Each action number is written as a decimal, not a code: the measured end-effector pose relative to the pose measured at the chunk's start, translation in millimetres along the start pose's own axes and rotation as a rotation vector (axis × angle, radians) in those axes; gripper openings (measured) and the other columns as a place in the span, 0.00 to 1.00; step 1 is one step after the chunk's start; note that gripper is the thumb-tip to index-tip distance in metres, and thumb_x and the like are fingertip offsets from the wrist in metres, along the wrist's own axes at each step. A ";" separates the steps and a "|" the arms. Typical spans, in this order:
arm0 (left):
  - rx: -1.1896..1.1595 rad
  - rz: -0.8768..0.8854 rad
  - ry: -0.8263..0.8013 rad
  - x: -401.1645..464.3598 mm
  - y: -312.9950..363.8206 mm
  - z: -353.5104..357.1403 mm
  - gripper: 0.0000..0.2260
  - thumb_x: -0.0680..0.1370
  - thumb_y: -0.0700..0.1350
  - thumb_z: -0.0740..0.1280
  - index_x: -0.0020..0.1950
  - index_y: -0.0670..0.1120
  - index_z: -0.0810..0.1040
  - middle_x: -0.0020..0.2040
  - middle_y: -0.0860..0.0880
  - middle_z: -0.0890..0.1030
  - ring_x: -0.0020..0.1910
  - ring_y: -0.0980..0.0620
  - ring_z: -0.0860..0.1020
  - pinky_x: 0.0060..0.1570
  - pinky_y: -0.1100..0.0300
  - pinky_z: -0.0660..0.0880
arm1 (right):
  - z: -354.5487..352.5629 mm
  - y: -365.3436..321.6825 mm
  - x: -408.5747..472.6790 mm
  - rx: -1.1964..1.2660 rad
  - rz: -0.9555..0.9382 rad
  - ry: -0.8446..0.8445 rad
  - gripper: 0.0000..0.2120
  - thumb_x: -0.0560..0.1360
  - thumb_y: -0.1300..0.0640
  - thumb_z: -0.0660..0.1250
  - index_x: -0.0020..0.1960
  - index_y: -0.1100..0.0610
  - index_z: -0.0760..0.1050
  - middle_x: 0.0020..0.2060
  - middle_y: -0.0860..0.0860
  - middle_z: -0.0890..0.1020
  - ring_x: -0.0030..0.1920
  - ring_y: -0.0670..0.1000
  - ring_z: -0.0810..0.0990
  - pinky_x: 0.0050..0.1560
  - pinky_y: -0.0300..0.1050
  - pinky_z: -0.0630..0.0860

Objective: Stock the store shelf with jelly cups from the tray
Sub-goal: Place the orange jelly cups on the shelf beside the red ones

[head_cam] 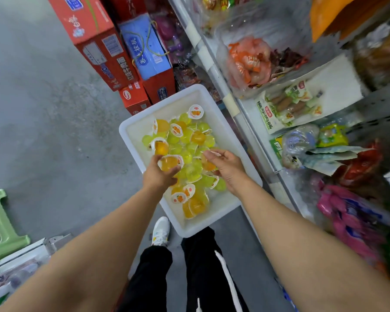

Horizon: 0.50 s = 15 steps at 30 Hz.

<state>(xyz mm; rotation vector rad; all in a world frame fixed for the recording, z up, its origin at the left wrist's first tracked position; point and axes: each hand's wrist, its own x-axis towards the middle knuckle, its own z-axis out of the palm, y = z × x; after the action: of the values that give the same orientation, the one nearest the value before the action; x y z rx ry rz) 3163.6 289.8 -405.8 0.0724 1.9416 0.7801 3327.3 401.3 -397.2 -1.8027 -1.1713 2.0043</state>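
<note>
While both hands grip orange jelly cups, green and orange cups fill white tray.

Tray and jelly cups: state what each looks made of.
Tray: looks like white moulded plastic, smooth and slightly glossy, with rounded corners and a rolled rim. Jelly cups: seemingly thin clear plastic, since the orange and green jelly shows through, sealed with printed film lids.

The green stool was cut off by the left edge, shelf goods at right were smeared by blur, and lower jelly cups were hidden beneath the heap.
</note>
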 end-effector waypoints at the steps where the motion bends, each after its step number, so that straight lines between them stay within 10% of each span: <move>1: -0.056 0.007 -0.045 -14.4 7.7 -5.6 0.25 0.70 0.46 0.78 0.63 0.52 0.70 0.55 0.38 0.79 0.39 0.41 0.84 0.44 0.45 0.83 | -0.4 -5.5 -15.2 0.008 -0.023 0.017 0.23 0.70 0.48 0.78 0.60 0.55 0.78 0.52 0.51 0.85 0.46 0.44 0.83 0.32 0.34 0.74; 15: -0.116 0.608 -0.502 -206.9 141.9 -29.0 0.23 0.73 0.47 0.76 0.65 0.48 0.73 0.55 0.35 0.78 0.46 0.45 0.81 0.47 0.49 0.82 | -54.0 -131.3 -229.7 0.199 -0.485 0.386 0.22 0.66 0.38 0.78 0.53 0.50 0.82 0.48 0.46 0.86 0.50 0.48 0.84 0.46 0.44 0.76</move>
<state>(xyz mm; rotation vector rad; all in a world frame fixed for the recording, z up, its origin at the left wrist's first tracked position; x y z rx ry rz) 3203.8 311.0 -157.3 0.7436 1.3898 1.1384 3384.8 368.4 -135.4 -1.5296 -1.1058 1.3762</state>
